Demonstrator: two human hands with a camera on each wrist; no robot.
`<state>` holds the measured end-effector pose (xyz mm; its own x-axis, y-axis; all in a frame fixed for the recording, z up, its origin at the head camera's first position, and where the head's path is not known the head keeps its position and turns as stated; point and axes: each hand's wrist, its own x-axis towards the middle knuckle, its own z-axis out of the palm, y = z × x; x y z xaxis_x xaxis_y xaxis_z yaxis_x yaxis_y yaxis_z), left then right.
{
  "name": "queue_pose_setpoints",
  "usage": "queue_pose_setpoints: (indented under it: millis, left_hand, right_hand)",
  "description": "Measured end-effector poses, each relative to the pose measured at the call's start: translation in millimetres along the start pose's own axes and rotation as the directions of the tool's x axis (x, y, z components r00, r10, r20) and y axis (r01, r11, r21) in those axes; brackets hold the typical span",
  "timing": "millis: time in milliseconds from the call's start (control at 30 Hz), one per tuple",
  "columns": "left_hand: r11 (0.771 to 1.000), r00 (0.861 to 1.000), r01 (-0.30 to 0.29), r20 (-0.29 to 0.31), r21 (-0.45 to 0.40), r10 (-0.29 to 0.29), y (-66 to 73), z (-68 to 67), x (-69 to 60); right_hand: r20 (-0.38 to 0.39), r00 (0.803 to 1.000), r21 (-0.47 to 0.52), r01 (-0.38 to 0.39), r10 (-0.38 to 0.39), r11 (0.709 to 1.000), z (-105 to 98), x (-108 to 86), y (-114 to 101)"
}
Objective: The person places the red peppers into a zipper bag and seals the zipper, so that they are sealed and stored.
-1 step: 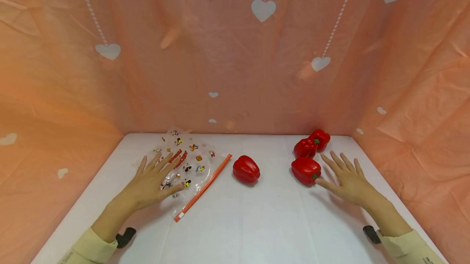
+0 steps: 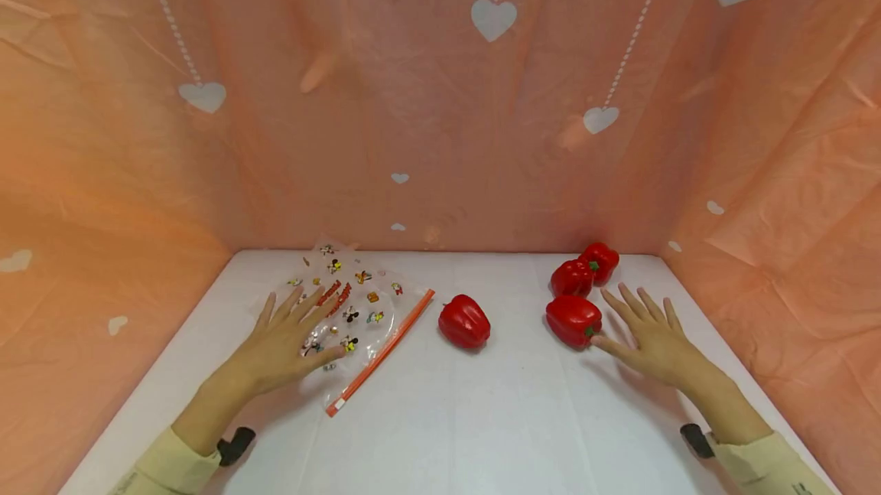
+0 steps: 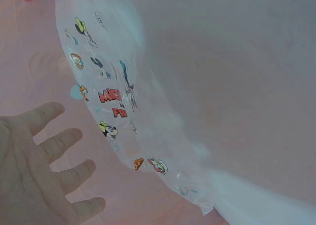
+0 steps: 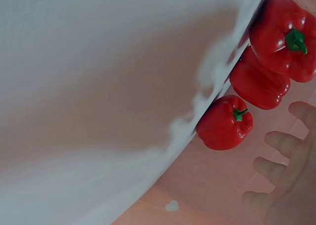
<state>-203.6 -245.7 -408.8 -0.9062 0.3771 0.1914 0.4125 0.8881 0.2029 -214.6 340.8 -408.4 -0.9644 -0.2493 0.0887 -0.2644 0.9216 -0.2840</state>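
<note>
My left hand (image 2: pixel 278 350) is spread with its fingers apart over a clear zip bag (image 2: pixel 372 304) printed with cartoon figures. The bag lies flat, its orange slider strip (image 2: pixel 381 353) slanting along the right edge. My right hand (image 2: pixel 654 346), also spread and holding nothing, is beside a red bell pepper (image 2: pixel 574 320). The thumb tip is close to its green stem; whether they touch I cannot tell. Behind it two more red peppers (image 2: pixel 572 278) (image 2: pixel 601 262) sit close together. A single red pepper (image 2: pixel 464 322) lies between the bag and that group.
A white table (image 2: pixel 482 418) carries everything. Orange cloth (image 2: pixel 440 135) with pale hearts hangs behind it and along both sides. Black straps or mounts (image 2: pixel 236 445) show at the wrists, below cream sleeves.
The single pepper in the middle has rolled slightly to the right and towards me. Both hands, the bag and the other peppers stay where they were.
</note>
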Motion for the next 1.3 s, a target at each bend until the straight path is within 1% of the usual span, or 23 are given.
queue_pose_setpoints:
  millis: [200,367,567,767,900,1100,1300]
  left_hand:
    - [1.000,1.000,-0.004,-0.006,0.010,0.004,0.1,2.2,0.2]
    - [1.000,1.000,-0.022,-0.007,0.018,0.023,1.9,4.8,3.3]
    - [1.000,1.000,-0.002,0.006,0.003,0.002,10.7,4.6,7.1]
    - [0.999,1.000,-0.016,0.001,0.042,0.016,15.4,11.9,13.8]
    - [1.000,1.000,-0.016,0.002,0.024,0.016,22.0,12.8,17.1]
    - [0.999,1.000,-0.028,0.004,0.022,0.028,30.5,15.2,22.5]
    - [0.999,0.999,-0.037,0.039,0.005,0.037,38.2,19.7,28.4]
  right_hand:
    - [-0.008,1.000,-0.007,0.000,0.000,1.000,2.0,-0.6,1.2]
    - [-0.016,1.000,0.002,0.020,-0.020,1.000,2.1,0.2,-2.3]
    - [-0.022,0.998,0.004,0.052,-0.052,0.999,0.7,3.2,-15.1]
    - [-0.009,0.997,0.033,0.075,-0.075,0.997,-0.1,7.2,-33.8]
    - [0.000,0.996,0.038,0.090,-0.090,0.995,2.9,10.7,-43.9]
    - [-0.003,0.993,0.054,0.117,-0.117,0.992,10.2,17.0,-55.9]
    - [-0.006,0.988,0.058,0.157,-0.157,0.986,17.5,21.1,-66.9]
